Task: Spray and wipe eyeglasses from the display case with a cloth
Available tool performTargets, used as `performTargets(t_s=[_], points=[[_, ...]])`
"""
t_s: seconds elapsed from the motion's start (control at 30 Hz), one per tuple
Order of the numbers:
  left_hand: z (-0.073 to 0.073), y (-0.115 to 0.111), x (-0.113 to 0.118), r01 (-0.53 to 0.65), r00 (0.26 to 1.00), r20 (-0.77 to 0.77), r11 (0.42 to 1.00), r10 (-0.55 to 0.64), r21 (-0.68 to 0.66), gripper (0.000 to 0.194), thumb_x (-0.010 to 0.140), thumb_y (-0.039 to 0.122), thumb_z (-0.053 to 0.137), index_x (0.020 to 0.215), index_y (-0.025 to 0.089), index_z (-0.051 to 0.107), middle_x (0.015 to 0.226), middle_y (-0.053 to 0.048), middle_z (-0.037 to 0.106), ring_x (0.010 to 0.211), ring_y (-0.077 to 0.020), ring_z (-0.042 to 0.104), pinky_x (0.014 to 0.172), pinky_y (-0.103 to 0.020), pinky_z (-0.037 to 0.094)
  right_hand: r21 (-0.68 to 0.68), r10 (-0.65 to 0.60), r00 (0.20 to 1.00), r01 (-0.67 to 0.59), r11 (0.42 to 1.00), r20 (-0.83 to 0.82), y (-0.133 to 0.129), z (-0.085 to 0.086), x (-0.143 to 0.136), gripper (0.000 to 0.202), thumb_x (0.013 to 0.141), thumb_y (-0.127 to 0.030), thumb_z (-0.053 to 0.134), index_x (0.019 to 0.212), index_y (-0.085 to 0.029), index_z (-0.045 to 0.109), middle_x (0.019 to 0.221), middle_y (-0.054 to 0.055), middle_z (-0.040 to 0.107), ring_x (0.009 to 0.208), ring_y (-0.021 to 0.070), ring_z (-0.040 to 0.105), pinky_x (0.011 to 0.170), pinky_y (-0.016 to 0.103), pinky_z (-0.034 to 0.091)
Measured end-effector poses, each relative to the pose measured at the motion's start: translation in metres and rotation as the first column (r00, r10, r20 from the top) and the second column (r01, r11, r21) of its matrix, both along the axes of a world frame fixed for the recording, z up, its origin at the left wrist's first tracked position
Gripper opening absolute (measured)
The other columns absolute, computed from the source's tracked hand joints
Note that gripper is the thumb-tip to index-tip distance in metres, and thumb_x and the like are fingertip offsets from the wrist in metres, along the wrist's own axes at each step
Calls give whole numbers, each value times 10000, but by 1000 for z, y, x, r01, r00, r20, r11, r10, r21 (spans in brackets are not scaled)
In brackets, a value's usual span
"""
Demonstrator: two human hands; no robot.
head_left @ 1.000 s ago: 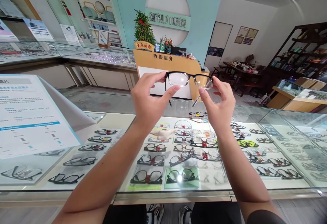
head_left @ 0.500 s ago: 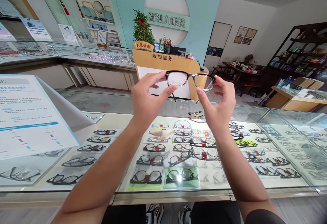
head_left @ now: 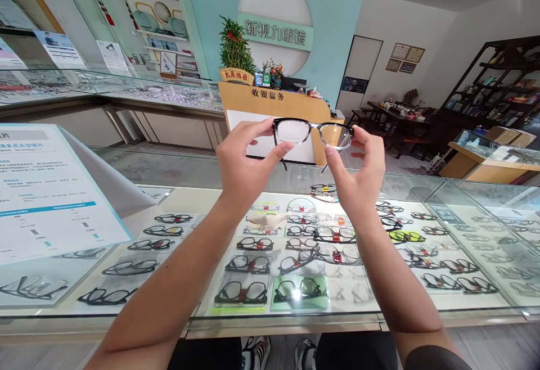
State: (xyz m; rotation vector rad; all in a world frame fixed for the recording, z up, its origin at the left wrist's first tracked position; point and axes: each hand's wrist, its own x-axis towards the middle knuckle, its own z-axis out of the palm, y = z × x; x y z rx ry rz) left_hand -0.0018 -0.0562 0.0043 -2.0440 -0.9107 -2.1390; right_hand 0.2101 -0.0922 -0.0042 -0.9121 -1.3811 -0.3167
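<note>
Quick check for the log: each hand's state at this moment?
Left hand: closed on one end of the black-rimmed glasses.
Right hand: closed on the other end.

Glossy, plastic-looking eyeglasses (head_left: 314, 125); smooth glass countertop (head_left: 270, 324); paper-like sign (head_left: 54, 190), perhaps laminated.

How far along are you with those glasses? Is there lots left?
Looks done: the black-and-clear eyeglasses are up in the air, side arms unfolded. In hand: the left hand and right hand hold the frame, one at each end. Left, maybe: setting them down, since they're above the glass display counter. I can't tell what else.
</note>
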Motion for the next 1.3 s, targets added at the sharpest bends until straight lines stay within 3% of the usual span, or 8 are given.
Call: performTargets(t_s=[0.27, 0.57, 0.97, 1.2, 1.3], points=[[0, -7, 3, -79, 997, -19, 995, 80, 60, 484, 839, 552, 940, 1219, 294, 789, 1134, -56, 812, 1022, -252, 766, 847, -426, 611, -73, 35, 999, -37, 997, -37, 4, -5, 0, 472, 992, -469, 704, 1404, -254, 621, 1268, 119, 668, 1156, 289, 670, 931, 489, 584], [-1, -10, 5, -63, 998, -11, 995, 64, 74, 458, 847, 543, 934, 1194, 286, 780, 1088, -68, 780, 1016, -265, 729, 914, -478, 617, -82, 75, 995, -80, 993, -58, 9, -9, 2, 448, 990, -449, 680, 1387, -251, 620, 1261, 118, 670, 1141, 286, 679, 948, 507, 596], [-5, -8, 8, -79, 997, -1, 986, 80, 145, 478, 844, 498, 949, 1218, 273, 754, 1043, -51, 753, 987, -241, 707, 862, -422, 583, -131, 83, 993, -94, 987, -86, 10, -9, 1, 418, 983, -420, 653, 1366, -253, 630, 1283, 119, 681, 1188, 286, 671, 984, 515, 587], [-5, -8, 7, -54, 998, -8, 994, 55, 92, 531, 818, 556, 952, 1226, 279, 755, 1095, -62, 758, 1035, -266, 716, 920, -457, 602, -140, 110, 989, -123, 982, -98, 14, -11, 2, 452, 976, -425, 663, 1388, -242, 625, 1279, 126, 679, 1193, 298, 672, 1003, 525, 582], [-6, -7, 7, -100, 995, -11, 990, 102, 102, 562, 805, 582, 953, 1233, 275, 757, 1104, -62, 766, 1039, -268, 716, 943, -467, 610, -146, 120, 987, -135, 980, -107, 14, -12, 1, 471, 970, -430, 669, 1398, -240, 625, 1293, 135, 679, 1195, 305, 669, 1012, 535, 580]])
